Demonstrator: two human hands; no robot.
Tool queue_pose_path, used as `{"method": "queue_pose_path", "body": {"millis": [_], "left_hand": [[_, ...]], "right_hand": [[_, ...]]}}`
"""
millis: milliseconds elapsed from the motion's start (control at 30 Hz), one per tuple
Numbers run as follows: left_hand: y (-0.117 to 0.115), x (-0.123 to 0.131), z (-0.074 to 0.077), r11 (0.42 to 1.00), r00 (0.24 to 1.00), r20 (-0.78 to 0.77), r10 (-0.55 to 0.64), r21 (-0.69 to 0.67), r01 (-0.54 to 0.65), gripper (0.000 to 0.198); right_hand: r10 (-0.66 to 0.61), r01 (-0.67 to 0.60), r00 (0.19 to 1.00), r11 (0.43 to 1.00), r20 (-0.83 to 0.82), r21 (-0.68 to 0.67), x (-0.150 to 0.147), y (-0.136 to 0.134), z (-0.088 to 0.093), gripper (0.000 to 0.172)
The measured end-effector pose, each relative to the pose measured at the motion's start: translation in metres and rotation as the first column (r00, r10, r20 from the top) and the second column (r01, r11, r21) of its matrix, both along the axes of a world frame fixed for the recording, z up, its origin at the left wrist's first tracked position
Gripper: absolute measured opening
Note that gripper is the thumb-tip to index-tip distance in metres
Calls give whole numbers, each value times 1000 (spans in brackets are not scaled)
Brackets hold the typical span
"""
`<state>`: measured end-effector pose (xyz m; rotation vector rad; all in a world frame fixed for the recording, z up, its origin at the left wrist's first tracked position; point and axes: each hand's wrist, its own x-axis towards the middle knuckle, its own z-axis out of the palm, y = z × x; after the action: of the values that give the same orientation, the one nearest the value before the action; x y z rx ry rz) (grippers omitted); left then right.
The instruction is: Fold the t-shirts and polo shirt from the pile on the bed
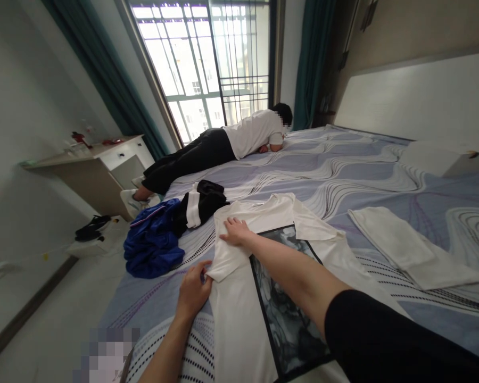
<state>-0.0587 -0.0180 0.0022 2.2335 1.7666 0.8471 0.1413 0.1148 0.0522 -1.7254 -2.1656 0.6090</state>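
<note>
A white T-shirt with a dark printed panel lies spread on the bed in front of me. My right hand rests flat on its shoulder near the collar, fingers spread; the forearm crosses over the print and hides part of it. At the left sleeve's hem, my left hand pinches the edge of the T-shirt between thumb and fingers. Just beyond the left hand lie a crumpled blue garment and a black garment with a white band.
A folded white garment lies to the right on the patterned bed sheet. Across the far side of the bed a person lies face down. A desk stands at the left, with shoes on a box below.
</note>
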Motion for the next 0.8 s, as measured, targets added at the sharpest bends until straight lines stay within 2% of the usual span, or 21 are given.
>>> {"method": "queue_pose_path", "body": {"millis": [100,200,267,333,400,467,533,567,600,667,733,800], "left_hand": [[3,0,0,1000,1000,-8,5,-17,-5,35],[5,-1,1,999,1000,-21,-5,-39,4,38],[7,-2,3,998,999,-43,2,-60,-5,40],[7,0,6,996,997,-83,8,-86,-16,43],[3,7,12,994,990,-139,36,-100,-50,45],[-12,20,21,987,973,-206,108,-91,-129,46],[-40,35,29,970,939,-270,214,-55,-237,48],[-60,43,31,958,919,-295,262,-32,-284,48],[-83,49,32,947,901,-312,302,-8,-320,49],[-137,58,26,930,882,-311,355,20,-368,49],[-199,60,11,920,886,-262,383,22,-392,50],[-259,57,-7,889,880,-158,448,-30,-458,50]], "right_hand": [[16,-16,1000,1000,-21,-6,5,-4,-1,69],[16,-14,999,995,-27,94,42,-50,-9,63],[66,-68,998,974,17,217,82,-106,-20,62],[132,-159,983,960,131,229,127,-171,-32,62],[51,-103,975,967,218,233,173,-237,-43,59],[-93,20,953,968,288,249,214,-297,-51,56],[-276,172,901,935,335,309,249,-348,-58,54],[-382,258,858,898,343,357,264,-372,-61,56],[-513,369,792,834,330,410,277,-393,-64,60],[-671,526,683,726,289,443,296,-432,-69,70],[-726,615,637,681,258,398,306,-464,-72,72],[-717,650,655,695,239,307,308,-487,-71,63]]}}
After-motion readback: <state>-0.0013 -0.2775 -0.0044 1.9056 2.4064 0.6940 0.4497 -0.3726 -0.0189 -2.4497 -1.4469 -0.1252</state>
